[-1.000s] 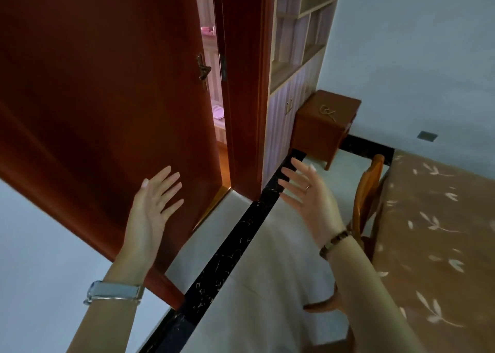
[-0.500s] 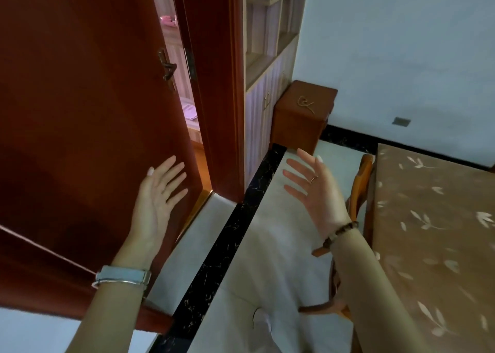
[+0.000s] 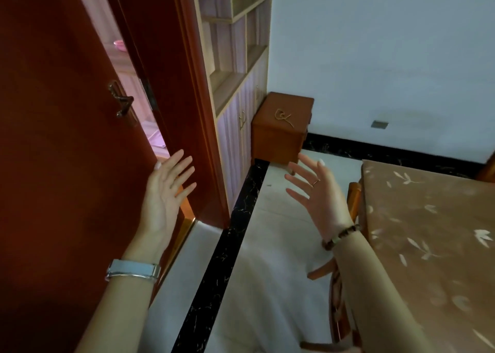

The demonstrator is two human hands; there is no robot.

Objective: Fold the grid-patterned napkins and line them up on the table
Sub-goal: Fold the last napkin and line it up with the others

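Observation:
No grid-patterned napkin shows in the head view. My left hand [image 3: 166, 194] is raised with fingers spread, empty, in front of the red-brown door [image 3: 61, 165]. My right hand [image 3: 318, 194] is also raised and open, holding nothing, above the pale floor. The table [image 3: 434, 240], covered by a brown cloth with white leaf prints, sits at the right, just beside my right forearm.
The door stands ajar on the left, its handle [image 3: 122, 103] at mid-height. A shelf cabinet [image 3: 235, 85] and a small wooden box stool [image 3: 281, 130] stand ahead by the wall. A wooden chair [image 3: 345, 285] is tucked against the table's left edge. A black floor strip [image 3: 222, 259] runs forward.
The view has swung and levelled; the door and frame now stand more upright on the left. Both hands stay raised and open, and more of the table has come into view.

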